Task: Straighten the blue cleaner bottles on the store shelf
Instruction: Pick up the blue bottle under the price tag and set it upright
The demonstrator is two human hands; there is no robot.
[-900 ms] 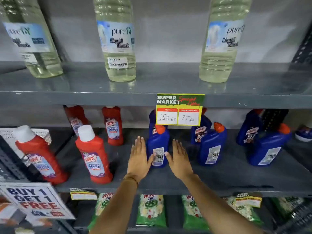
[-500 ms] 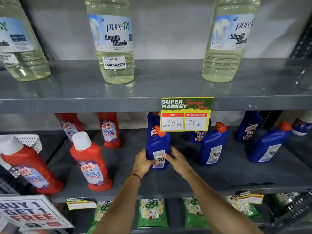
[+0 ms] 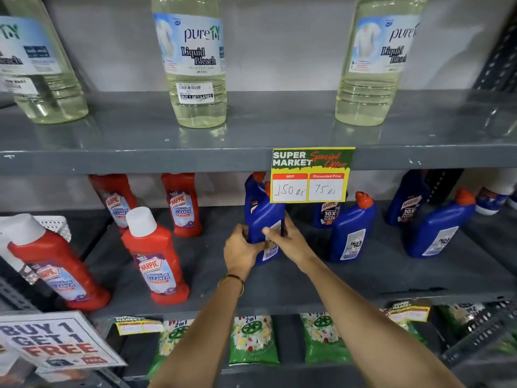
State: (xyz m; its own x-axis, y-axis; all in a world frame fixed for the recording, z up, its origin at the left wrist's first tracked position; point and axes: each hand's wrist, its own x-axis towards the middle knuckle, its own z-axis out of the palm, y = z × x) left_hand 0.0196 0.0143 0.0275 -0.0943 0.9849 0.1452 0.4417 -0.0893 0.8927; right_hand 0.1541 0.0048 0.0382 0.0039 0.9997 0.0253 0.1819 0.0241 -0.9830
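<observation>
Several blue cleaner bottles with orange caps stand on the grey middle shelf (image 3: 279, 287). My left hand (image 3: 241, 252) and my right hand (image 3: 288, 238) both grip one blue bottle (image 3: 263, 217) from either side, its back label facing me. Behind it another blue bottle (image 3: 251, 189) is partly hidden. To the right stand a blue bottle (image 3: 351, 231) and a second one (image 3: 436, 228), both showing back labels and leaning. Two more blue bottles (image 3: 407, 201) stand at the back, front labels showing.
A yellow price tag (image 3: 310, 175) hangs from the upper shelf edge, just above my hands. Red bathroom cleaner bottles (image 3: 155, 259) fill the shelf's left half. Liquid bleach bottles (image 3: 195, 65) stand on the top shelf. Green packets (image 3: 253, 340) lie below. A "Buy 1 Get 1 Free" sign (image 3: 53, 343) sits lower left.
My hands went from lying flat beside the front blue bottle to closing around it. The camera has moved closer to the shelf.
</observation>
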